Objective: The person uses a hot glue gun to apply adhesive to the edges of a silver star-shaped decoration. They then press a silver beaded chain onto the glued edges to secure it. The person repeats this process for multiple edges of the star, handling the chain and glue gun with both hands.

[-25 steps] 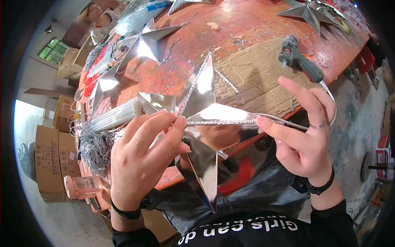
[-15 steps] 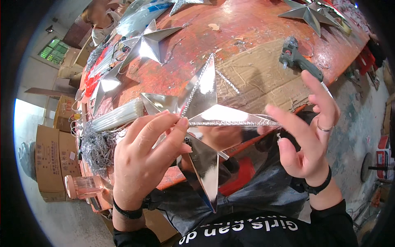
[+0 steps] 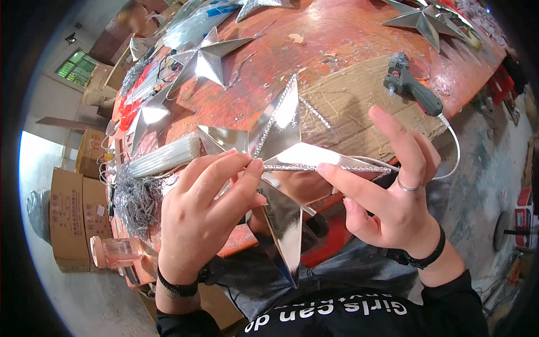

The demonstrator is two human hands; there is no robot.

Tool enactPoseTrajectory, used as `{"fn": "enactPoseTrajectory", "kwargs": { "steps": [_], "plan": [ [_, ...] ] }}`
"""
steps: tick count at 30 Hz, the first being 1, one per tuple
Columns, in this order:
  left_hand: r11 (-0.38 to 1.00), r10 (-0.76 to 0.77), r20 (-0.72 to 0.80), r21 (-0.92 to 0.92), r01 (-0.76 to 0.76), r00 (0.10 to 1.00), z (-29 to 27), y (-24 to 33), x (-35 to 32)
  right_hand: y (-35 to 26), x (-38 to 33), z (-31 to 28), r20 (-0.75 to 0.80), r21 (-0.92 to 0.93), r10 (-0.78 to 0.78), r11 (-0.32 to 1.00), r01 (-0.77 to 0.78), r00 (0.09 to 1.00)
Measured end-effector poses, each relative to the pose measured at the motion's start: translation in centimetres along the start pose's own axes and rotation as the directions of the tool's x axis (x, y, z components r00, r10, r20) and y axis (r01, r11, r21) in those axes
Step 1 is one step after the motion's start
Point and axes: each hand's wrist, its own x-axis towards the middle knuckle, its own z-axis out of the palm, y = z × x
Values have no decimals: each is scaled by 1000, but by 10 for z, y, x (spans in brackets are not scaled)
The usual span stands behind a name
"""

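Observation:
A shiny silver five-pointed star (image 3: 283, 219) lies tilted in front of me, over the table's near edge. Strips of silver bead trim (image 3: 292, 167) run along two of its ridges, one up the far point and one along the right point. My left hand (image 3: 205, 210) is closed, thumb and fingers pinching the star and the trim near its centre. My right hand (image 3: 393, 191) has its fingers apart; the index fingertip touches the trim on the right point. A loose short bead strip (image 3: 315, 112) rests on the cardboard sheet (image 3: 348, 95) beyond.
A grey glue gun (image 3: 410, 84) with a white cord lies on the cardboard. More silver stars (image 3: 208, 59) lie at the far left and far right. Clear glue sticks (image 3: 165, 157), a heap of silver bead trim (image 3: 135, 202) and a clear jar (image 3: 118, 251) line the left edge. A person (image 3: 137, 25) is at the far left.
My right hand has moved left and inward, and its index fingertip now rests on the trim. My left hand keeps its pinch on the star.

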Motion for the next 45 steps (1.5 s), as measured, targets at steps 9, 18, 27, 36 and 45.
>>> {"fn": "enactPoseTrajectory", "kwargs": {
  "steps": [9,18,27,36,45],
  "plan": [
    [987,-75,-87,-149,62,993,8,-6,-8,27,-15,-15,-308,103,15,994,18,951],
    [919,-275,-137,-329,218,952,10,1,-7,142,-86,-126,-847,207,344,915,-346,404],
    [570,-564,-27,-736,365,825,14,-1,-13,138,-62,-67,-347,585,713,672,-454,609],
    [472,-796,-265,-835,284,544,26,-117,-92,156,9,-21,-34,-29,603,797,-604,797],
    [418,-764,-149,-856,305,628,44,-107,-94,163,21,0,240,-139,383,923,-359,892]
  ]
}}
